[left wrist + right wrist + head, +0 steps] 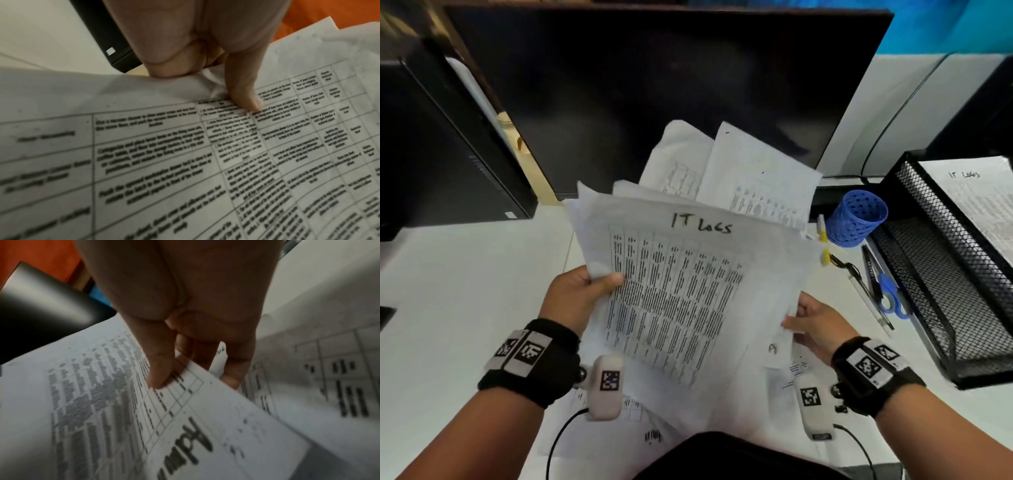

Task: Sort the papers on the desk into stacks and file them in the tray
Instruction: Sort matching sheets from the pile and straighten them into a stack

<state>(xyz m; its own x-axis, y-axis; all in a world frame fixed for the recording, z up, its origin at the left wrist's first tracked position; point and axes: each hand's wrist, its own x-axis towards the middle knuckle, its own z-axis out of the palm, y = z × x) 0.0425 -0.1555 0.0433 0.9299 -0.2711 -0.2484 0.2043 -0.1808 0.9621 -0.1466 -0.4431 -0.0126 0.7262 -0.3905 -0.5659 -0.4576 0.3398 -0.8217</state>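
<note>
I hold a loose bundle of printed papers [681,281] above the desk; the top sheet is headed "IT Logs" in handwriting. My left hand [582,291] grips the bundle's left edge, thumb [246,91] pressed on the printed table [185,162]. My right hand [815,325] pinches the lower right edge, where the right wrist view shows a sheet marked "Adm" [205,426] held between thumb [160,369] and fingers. More sheets [753,171] fan out behind the bundle. The black mesh tray [928,291] stands at the right, with an "IT Logs" sheet [979,205] on its upper tier.
A dark monitor [654,85] fills the back. A blue mesh pen cup [858,219], pens [869,294] and blue scissors [893,298] lie between the papers and the tray. More papers [647,425] lie on the white desk [465,291] beneath my hands. A black box [441,154] stands at left.
</note>
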